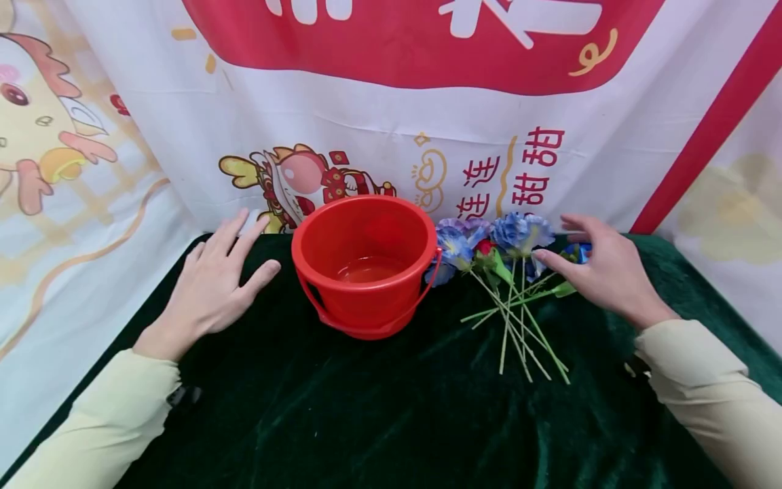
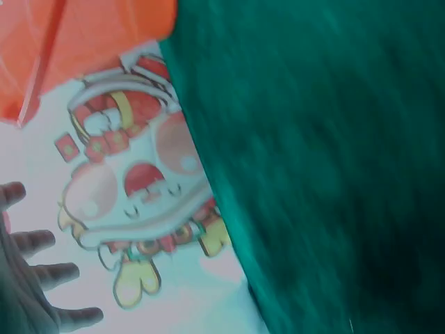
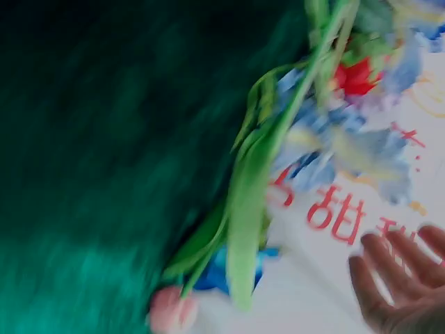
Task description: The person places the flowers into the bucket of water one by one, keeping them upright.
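A red bucket [image 1: 369, 305] with its handle hanging down at the front stands upright near the back of the table. My left hand [image 1: 210, 285] hovers left of it, fingers spread and holding nothing; the left wrist view shows these fingers [image 2: 52, 276] apart from the bucket [image 2: 104, 31]. Right of the bucket lies a heap of artificial flowers [image 1: 519, 232], blue and purple with a red bloom [image 1: 485, 247], stems crossing toward the front. Over its right end is my right hand [image 1: 601, 272], fingers loosely extended. A pink bud [image 3: 172, 309] shows in the right wrist view.
Dark green velvet cloth [image 1: 342, 407] covers the table. Directly behind it hangs a white printed banner [image 1: 379, 109] with red lettering and cartoon figures. Another printed sheet [image 1: 79, 224] borders the left side.
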`<state>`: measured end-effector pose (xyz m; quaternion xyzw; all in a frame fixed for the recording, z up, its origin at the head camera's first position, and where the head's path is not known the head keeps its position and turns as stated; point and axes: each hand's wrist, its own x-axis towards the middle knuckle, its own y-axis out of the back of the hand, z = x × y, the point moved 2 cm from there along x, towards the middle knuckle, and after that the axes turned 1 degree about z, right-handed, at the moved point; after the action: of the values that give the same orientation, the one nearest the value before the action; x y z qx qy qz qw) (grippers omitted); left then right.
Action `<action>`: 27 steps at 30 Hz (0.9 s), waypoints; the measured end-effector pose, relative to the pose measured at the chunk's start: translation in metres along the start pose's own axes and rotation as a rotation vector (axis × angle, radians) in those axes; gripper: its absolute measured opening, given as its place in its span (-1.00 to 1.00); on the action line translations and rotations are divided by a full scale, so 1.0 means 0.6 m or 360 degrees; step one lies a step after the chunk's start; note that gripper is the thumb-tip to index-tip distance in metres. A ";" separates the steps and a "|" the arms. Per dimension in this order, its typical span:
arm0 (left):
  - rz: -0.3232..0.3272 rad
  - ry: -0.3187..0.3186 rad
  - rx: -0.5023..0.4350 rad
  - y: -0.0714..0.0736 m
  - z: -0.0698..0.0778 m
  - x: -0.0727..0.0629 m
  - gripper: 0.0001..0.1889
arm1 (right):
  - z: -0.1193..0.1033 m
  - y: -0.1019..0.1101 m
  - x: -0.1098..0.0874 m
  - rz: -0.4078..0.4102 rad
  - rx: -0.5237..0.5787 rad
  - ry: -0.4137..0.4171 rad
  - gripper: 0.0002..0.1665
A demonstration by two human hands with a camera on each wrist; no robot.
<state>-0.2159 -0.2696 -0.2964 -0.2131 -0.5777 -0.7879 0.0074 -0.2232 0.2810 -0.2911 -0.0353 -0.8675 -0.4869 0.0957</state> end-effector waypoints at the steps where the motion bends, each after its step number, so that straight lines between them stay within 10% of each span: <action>1: 0.0041 -0.0013 -0.0059 -0.002 0.008 0.002 -0.24 | -0.007 -0.003 0.000 0.0004 0.0062 -0.0003 0.07; 13: 0.0129 -0.0003 -0.0874 -0.043 0.107 0.036 -0.39 | -0.068 -0.075 0.023 -0.0319 0.0558 0.0017 -0.56; 27: 0.0188 0.0047 -0.0993 -0.064 0.115 0.042 -0.43 | -0.078 -0.125 0.027 -0.0559 0.0428 0.0058 -0.60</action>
<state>-0.2262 -0.1877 -0.3056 -0.2268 -0.2947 -0.9283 -0.0044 -0.2443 0.2014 -0.3267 0.1383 -0.9156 -0.3765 0.0290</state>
